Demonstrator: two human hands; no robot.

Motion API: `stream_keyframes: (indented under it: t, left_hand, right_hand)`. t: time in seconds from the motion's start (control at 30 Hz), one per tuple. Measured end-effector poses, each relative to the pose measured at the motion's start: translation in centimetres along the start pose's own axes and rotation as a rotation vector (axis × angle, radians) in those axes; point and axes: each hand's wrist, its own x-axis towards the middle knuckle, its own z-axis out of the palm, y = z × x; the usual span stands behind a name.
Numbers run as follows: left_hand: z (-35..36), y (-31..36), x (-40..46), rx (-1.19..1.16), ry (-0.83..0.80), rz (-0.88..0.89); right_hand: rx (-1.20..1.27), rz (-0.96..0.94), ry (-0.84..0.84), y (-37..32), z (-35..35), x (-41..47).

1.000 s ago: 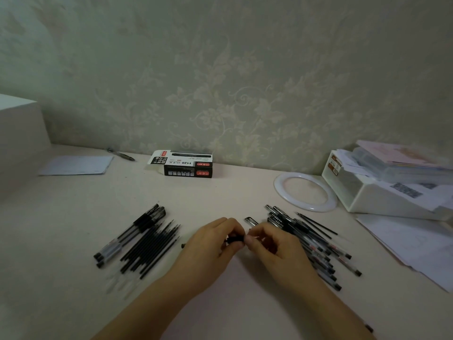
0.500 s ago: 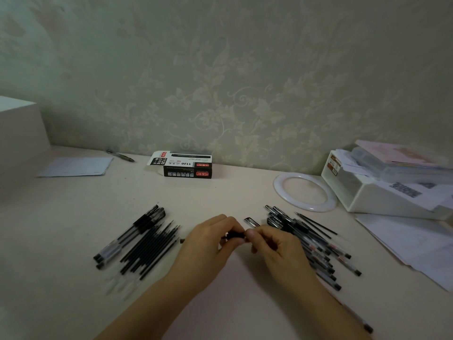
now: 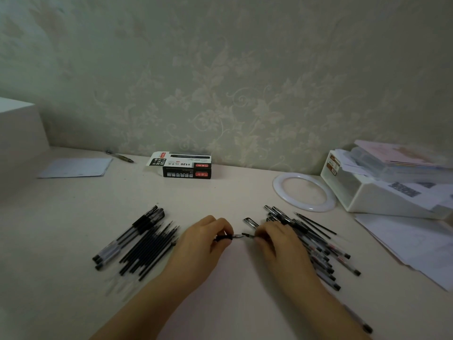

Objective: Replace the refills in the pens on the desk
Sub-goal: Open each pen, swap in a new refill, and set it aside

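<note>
Your left hand (image 3: 208,244) pinches a black pen tip piece (image 3: 223,238) and your right hand (image 3: 277,241) grips the pen body (image 3: 248,234); since a moment ago the two have come apart, with a thin metal point showing in the gap. All this sits just above the desk (image 3: 232,192). Loose refills (image 3: 149,246) lie left, a heap of pens (image 3: 316,246) right. The refill box (image 3: 186,165) stands by the wall, flap open, contents hidden. The white bin (image 3: 382,192) holds papers.
</note>
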Motion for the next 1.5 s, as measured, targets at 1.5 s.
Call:
stream_keyframes:
  t: [1.5]
  left_hand:
    - [-6.5, -2.2, 0.9, 0.176, 0.499, -0.344]
  right_hand:
    - [0.148, 0.005, 0.167, 0.2, -0.5, 0.1]
